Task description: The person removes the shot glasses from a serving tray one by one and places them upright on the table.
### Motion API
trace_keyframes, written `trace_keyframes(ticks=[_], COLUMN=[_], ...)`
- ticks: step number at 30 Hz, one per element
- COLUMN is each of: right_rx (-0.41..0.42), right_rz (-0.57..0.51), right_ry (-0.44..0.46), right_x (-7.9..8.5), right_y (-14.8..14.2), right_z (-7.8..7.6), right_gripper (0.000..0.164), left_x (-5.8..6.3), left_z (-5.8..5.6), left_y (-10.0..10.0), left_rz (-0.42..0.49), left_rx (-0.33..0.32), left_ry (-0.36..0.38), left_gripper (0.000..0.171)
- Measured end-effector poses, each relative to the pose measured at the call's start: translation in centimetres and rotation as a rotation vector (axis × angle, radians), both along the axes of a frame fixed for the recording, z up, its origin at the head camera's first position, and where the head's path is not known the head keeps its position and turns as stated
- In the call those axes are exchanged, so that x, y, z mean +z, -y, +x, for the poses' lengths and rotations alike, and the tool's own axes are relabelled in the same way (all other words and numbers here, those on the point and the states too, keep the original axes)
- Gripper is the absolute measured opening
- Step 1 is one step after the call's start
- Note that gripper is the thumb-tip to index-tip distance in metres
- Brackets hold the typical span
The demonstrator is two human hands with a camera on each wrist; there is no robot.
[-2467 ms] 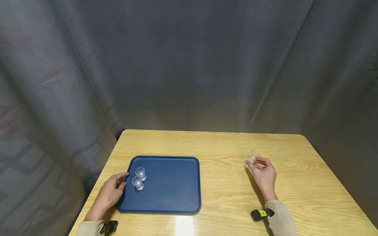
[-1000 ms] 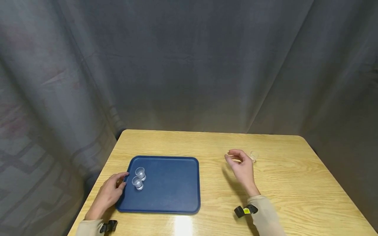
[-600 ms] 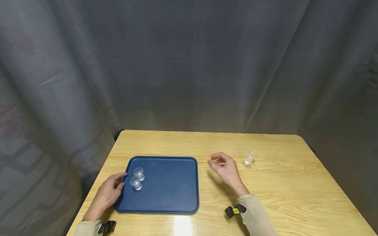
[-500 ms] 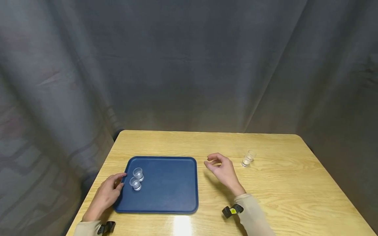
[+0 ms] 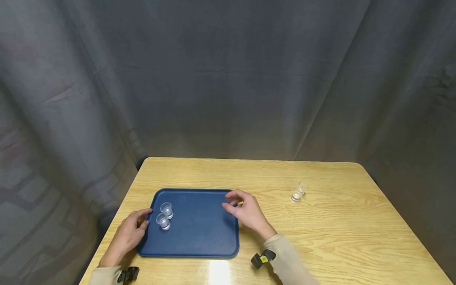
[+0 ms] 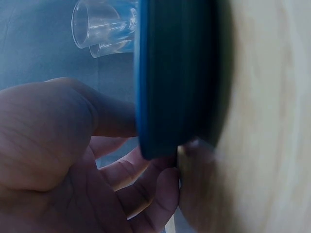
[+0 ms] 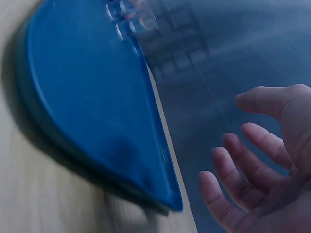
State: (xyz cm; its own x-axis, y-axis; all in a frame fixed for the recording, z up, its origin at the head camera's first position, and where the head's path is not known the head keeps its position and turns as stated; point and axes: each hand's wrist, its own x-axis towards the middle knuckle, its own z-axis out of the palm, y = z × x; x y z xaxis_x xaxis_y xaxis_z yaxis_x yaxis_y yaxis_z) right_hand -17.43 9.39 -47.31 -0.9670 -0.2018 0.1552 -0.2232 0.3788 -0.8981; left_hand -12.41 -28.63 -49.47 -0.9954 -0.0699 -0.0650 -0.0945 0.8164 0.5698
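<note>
A blue tray (image 5: 199, 237) lies on the table, with two small clear shot glasses (image 5: 163, 221) standing close together near its left rim. My left hand (image 5: 128, 233) grips that rim, the thumb over its upper edge and the fingers at its outer side; the left wrist view shows this contact close up. Over the tray's right edge hovers my right hand (image 5: 249, 209), fingers loosely bent and holding nothing. Farther right on the table are more clear shot glasses (image 5: 298, 192), two by the look of them; whether stacked or side by side I cannot tell.
The wooden table (image 5: 338, 221) has rounded far corners. Grey curtains (image 5: 228, 79) hang behind it and along both sides. A black wrist device (image 5: 263, 258) is strapped to the right forearm, and a similar one (image 5: 129, 274) to the left.
My right hand held a glass at the right 2.5 s ago, let it go and moved left to the tray's right edge. The left hand has stayed at the rim.
</note>
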Motion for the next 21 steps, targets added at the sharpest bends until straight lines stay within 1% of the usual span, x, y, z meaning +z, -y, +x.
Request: trace_keyframes(ticks=[7, 14, 21], right_rx=[0.106, 0.185, 0.241], right_rz=[0.047, 0.045, 0.024], right_ry=[-0.033, -0.004, 0.003], right_x=[-0.4, -0.9, -1.2], right_y=[2.3, 4.6, 7.5], right_z=[0.7, 1.4, 1.5], right_gripper=[0.027, 0.028, 0.029], left_x=[-0.1, 0.0, -0.1], left_z=[-0.1, -0.2, 0.0], left_y=[-0.1, -0.2, 0.1], left_rz=[-0.009, -0.006, -0.007], left_rx=[-0.004, 0.002, 0.006], left_ry=[-0.012, 0.003, 0.003], left_gripper=[0.042, 0.042, 0.041])
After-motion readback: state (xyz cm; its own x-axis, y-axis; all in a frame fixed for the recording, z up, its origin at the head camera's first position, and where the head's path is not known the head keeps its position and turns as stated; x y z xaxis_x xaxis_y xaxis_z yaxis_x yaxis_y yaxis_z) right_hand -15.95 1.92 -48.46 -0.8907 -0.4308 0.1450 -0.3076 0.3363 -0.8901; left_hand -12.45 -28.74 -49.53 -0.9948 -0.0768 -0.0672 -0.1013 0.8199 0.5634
